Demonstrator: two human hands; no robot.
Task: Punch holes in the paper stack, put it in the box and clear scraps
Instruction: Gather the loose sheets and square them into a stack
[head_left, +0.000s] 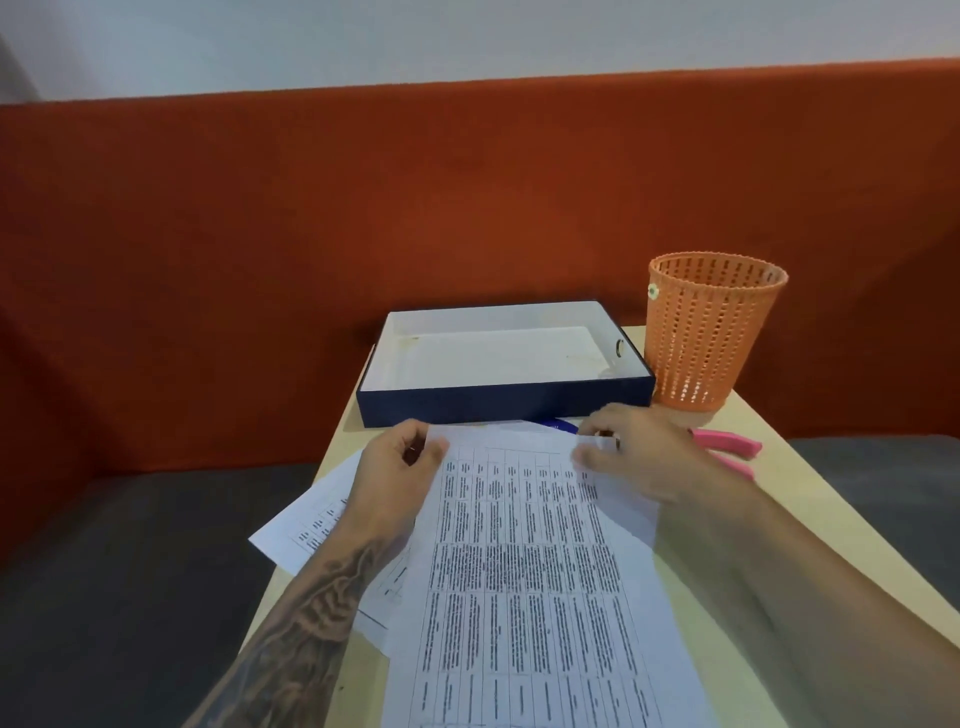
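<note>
A printed paper sheet with a dense table (524, 582) lies on top of a loose, fanned paper stack (311, 525) on the beige table. My left hand (400, 462) pinches the top sheet's far left corner. My right hand (639, 452) pinches its far right corner. A shallow dark-blue box (498, 402) with a white inside stands open and empty just beyond the papers. A pink hole punch (732, 447) lies to the right, partly hidden behind my right hand.
An orange perforated wastebasket (711, 332) stands at the table's far right corner beside the box. A bit of something blue (561, 425) peeks out under the papers. The small beige table (810, 509) is backed by a red-orange sofa, with grey cushion on both sides.
</note>
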